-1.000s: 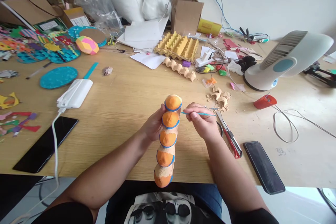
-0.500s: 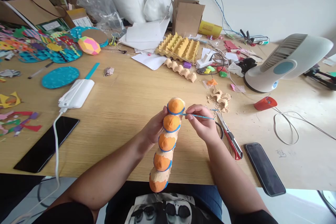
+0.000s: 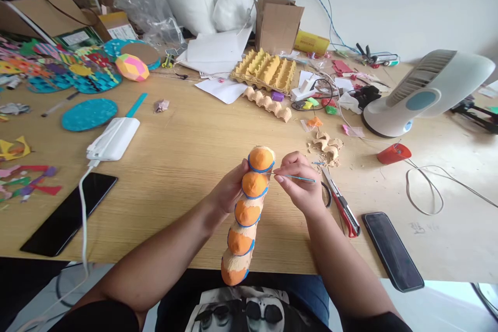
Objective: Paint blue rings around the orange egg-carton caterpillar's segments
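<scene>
My left hand point(image 3: 230, 187) is wrapped round the side of a cardboard egg-carton strip point(image 3: 243, 222), which points away from me above the desk's front edge. Several bumps on the strip are covered in orange, apparently modelling clay, with thin blue bands along their lower edges. In a pinch, my right hand point(image 3: 299, 181) holds a thin blue stick point(image 3: 301, 178) with a fine pale tip. That tip reaches the strip's right side, between the two farthest bumps; whether it touches is too small to tell.
Right of my right hand lie a red utility knife point(image 3: 346, 212), scissors point(image 3: 327, 194) and a phone point(image 3: 392, 249). Carton offcuts point(image 3: 327, 145), a red cup point(image 3: 393, 153) and a white fan point(image 3: 412, 93) stand beyond. At left are a power bank point(image 3: 113, 139) and another phone point(image 3: 70, 212).
The farthest bump's blue band now lies along its edge, where a blue line ran from it to my right hand before. My right fingers have shifted slightly downward with the stick.
</scene>
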Demonstrator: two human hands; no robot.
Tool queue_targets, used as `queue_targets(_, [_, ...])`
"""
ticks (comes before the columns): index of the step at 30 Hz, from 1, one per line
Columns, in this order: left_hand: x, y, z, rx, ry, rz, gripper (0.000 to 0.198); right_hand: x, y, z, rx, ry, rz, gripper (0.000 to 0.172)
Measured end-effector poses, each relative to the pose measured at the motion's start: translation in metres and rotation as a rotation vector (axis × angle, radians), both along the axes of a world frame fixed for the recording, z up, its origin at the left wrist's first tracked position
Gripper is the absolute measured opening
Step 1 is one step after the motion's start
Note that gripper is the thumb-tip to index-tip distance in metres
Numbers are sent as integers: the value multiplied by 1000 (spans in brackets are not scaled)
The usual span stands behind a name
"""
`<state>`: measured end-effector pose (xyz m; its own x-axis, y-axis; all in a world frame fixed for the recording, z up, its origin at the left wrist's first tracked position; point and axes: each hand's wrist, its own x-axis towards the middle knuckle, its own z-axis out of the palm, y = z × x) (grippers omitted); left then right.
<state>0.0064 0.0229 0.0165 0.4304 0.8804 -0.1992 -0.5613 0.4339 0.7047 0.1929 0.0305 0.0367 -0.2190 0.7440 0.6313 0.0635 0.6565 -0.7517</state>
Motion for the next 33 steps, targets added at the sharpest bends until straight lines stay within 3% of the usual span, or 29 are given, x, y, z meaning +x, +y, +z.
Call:
queue_targets(12, [0,-1,1,-67,-48,-14,39,-4,-3,4,72,-61,-46,12])
queue_targets(22, [0,-1,3,-51,-11,-11,42,-4,-2,3,270,-156,-159,15])
queue_targets(33, [1,0,3,24,13,2,42,-3,-2,3,230,-124,-119,11])
